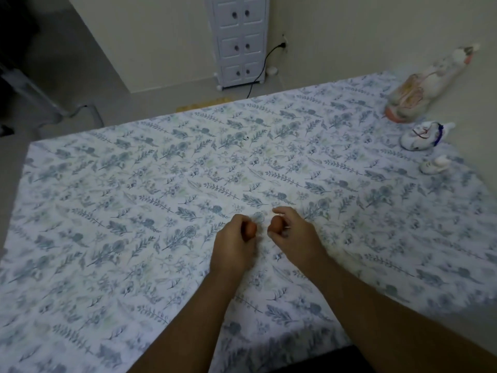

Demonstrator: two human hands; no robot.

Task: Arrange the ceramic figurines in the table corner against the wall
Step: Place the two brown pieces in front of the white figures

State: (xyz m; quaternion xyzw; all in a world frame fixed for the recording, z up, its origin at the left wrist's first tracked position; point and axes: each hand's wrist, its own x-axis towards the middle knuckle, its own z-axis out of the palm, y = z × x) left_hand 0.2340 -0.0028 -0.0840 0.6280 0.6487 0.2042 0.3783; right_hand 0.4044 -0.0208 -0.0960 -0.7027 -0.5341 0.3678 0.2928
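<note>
My left hand (235, 242) is closed around a small orange-brown figurine (250, 229) near the middle of the table. My right hand (291, 232) grips a second small orange-brown figurine (275, 224) close beside it. Most of each piece is hidden by my fingers. Along the wall at the far right stand three white ceramic figurines: a tall swan (427, 84) with an orange base, a medium swan (423, 135) with a blue ribbon, and a small white one (435, 165).
A floral blue-and-white cloth (134, 184) covers the table. The wall (470, 125) runs along the right edge. Beyond the far edge stand a white drawer cabinet (238, 41) and a black cable (258, 74) on the floor.
</note>
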